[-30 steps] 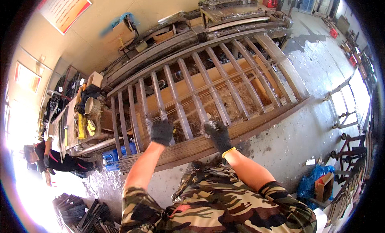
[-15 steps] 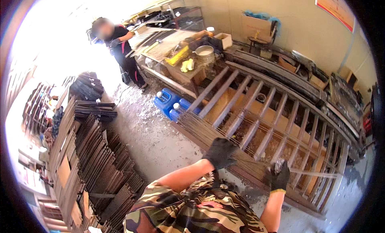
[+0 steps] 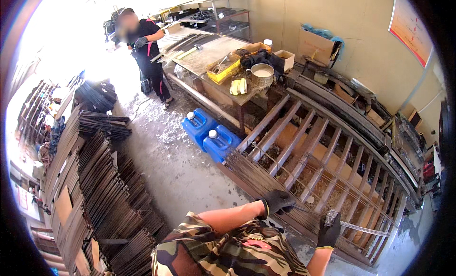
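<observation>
Both my hands wear black gloves and work over a long bundle of thin dark metal rods [image 3: 256,174] along the near side of a slatted metal rack [image 3: 311,155]. My left hand [image 3: 276,203] is closed on some of the rods. Slightly farther right, my right hand [image 3: 328,232] is closed around a crumpled silvery wad [image 3: 331,218]; its exact material is unclear. Pale, blurred rods run past this hand toward the rack's right end. The gloves hide where the fingers meet the rods.
Two blue jugs [image 3: 221,144] stand by the rack's left end. Beyond is a workbench [image 3: 199,62] with a yellow box [image 3: 223,69] and a metal pot [image 3: 261,74]. Stacked dark strips [image 3: 107,181] fill the left floor. A person [image 3: 145,53] stands beside the bench.
My view has shifted, so the bench and jugs show more fully. My hands are a little closer together, the left having come nearer the right. The silvery wad stays in my right hand.
</observation>
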Motion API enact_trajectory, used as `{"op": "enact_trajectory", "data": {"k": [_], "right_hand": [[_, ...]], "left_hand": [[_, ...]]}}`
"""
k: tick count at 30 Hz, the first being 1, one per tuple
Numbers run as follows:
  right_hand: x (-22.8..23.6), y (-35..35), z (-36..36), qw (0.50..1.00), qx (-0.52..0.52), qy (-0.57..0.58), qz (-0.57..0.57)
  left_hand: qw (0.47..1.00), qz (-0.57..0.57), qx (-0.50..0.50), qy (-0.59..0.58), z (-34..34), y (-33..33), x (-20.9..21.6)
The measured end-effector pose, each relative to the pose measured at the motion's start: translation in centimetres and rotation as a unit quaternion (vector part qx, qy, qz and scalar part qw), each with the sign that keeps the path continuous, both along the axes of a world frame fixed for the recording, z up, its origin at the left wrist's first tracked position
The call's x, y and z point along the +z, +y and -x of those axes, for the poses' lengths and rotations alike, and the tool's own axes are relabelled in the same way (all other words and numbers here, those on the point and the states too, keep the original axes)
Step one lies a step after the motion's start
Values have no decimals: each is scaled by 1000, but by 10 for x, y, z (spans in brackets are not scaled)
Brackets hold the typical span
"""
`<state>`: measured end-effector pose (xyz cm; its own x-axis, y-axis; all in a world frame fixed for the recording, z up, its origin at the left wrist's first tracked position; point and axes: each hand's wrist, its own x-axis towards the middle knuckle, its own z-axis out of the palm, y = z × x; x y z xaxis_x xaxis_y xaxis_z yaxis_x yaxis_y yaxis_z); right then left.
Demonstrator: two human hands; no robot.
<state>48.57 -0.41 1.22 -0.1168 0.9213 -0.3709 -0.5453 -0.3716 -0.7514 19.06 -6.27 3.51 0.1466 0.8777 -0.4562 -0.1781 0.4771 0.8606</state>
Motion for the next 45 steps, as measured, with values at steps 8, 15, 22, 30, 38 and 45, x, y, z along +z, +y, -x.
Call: {"op": "enact_trajectory", "data": {"k": [8,15,22,30,38,45], "right_hand": [[-38,-37,44,766,4,-581,-275],[27,-59,95,739,97,-621,-242],[10,-41,99,982,-94,-163,-9],[8,-20,27,969,-202,-142,-17],[5,-27,13,976,-158,-148,31],[-2,-15,10,987,-129,-82,-52]], "left_hand": [[979,-153,-137,8,26,-4,-12],[805,-391,-394,208,17,19,-18],[926,-147,-294,186,24,15,-32],[917,-228,-274,181,35,16,-41],[967,45,-195,159,12,14,23],[967,5,-155,202,5,21,36]]}}
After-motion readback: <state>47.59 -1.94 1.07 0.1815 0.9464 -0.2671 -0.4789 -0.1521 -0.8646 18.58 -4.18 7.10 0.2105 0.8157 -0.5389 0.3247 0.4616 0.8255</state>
